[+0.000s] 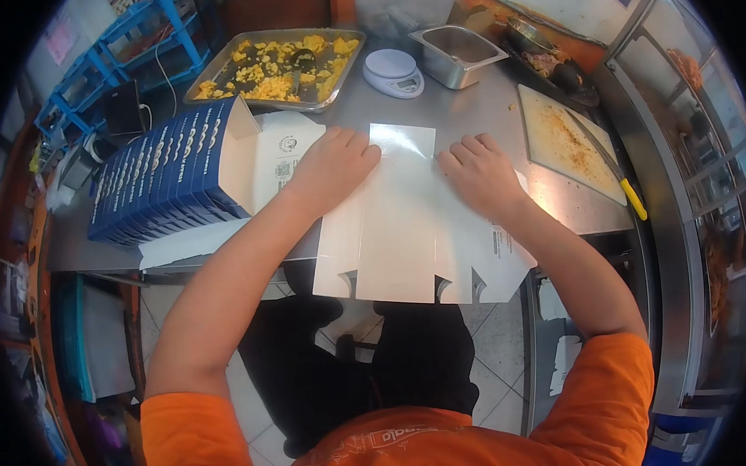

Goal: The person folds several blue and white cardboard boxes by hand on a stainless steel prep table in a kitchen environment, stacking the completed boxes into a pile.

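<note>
A flat cardboard box blank (397,219), pale side up, lies over the front edge of the steel table, its notched end overhanging. My left hand (339,166) rests at the blank's far left part with curled fingers. At its far right part is my right hand (479,169), fingers bent down by a flap. Whether either hand grips the cardboard cannot be told. Left of the blank stands a row of nested blue printed cartons (158,173), and a white printed cardboard flap (282,149) lies beside them, partly behind my left hand.
Farther back are a metal tray (251,98) of yellow food with a dark utensil, a white kitchen scale (394,74) and a steel pan (456,67). On the right, a yellow-handled knife (632,198) lies on a stained cutting board (546,125). Blue shelving (180,35) stands back left.
</note>
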{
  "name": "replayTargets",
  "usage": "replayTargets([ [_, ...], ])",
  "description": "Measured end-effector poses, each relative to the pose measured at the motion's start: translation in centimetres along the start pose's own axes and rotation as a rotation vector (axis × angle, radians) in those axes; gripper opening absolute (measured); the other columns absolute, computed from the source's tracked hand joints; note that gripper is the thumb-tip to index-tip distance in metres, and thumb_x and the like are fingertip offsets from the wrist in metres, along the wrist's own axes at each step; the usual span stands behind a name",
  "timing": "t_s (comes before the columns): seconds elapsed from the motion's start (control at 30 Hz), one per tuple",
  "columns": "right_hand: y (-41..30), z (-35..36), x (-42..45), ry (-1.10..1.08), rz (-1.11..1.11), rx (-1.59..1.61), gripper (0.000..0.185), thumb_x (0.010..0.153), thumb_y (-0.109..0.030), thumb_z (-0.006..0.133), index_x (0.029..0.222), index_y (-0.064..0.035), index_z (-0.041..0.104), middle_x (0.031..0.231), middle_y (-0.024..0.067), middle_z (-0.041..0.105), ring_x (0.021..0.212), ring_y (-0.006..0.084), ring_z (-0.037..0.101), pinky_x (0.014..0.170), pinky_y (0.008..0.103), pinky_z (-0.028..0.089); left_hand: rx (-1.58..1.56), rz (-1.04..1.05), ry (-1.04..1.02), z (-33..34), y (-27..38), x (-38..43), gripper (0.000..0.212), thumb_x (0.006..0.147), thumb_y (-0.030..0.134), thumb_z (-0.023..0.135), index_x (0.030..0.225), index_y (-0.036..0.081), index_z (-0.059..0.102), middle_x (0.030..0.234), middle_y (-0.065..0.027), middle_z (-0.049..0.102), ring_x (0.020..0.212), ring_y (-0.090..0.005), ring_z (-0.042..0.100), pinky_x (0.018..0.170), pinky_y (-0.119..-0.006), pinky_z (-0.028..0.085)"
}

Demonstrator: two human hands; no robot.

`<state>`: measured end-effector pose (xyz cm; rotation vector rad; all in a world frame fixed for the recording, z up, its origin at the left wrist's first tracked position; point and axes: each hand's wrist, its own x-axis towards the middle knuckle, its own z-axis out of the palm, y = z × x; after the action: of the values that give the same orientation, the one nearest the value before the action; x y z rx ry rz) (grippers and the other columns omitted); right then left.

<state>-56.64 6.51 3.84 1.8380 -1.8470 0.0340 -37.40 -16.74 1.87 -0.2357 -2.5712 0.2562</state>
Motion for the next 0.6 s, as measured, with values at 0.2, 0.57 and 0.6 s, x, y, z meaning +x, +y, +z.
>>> replayTargets([
  [0.2,0.2,0.2,0.3,-0.053,0.140,0.098,0.012,0.088,-0.011,0.064,0.100,-0.0087,0.062,0.097,0.0092,0.068,0.103,0.0270,0.065,0.093,0.0428,0.049,-0.133,-0.273,-0.052,-0.1,-0.8,0.8,0.019,0.088,0.009,0.068,0.104,0.004,0.061,0.106,-0.0145,0.061,0.104,-0.0363,0.062,0.091,-0.040,0.049],
  [0.57,2.1,-1.1,2.5,-0.479,0.472,0.561,0.022,0.087,-0.012,0.069,0.109,-0.0050,0.068,0.107,0.0160,0.071,0.115,0.0348,0.064,0.099,0.0462,0.048,-0.238,-0.381,-0.506,-3.4,-1.7,2.5,0.016,0.088,0.004,0.066,0.104,0.003,0.069,0.103,-0.0144,0.070,0.115,-0.0366,0.062,0.098,-0.046,0.047],
  [0.6,1.3,-1.1,1.5,-0.352,0.370,0.394,0.021,0.088,-0.011,0.068,0.108,-0.0056,0.069,0.104,0.0145,0.070,0.111,0.0334,0.065,0.096,0.0456,0.050,-0.240,-0.378,-0.507,-2.8,-1.1,1.8,0.016,0.088,0.004,0.066,0.104,0.003,0.069,0.103,-0.0144,0.070,0.115,-0.0366,0.062,0.098,-0.046,0.047],
])
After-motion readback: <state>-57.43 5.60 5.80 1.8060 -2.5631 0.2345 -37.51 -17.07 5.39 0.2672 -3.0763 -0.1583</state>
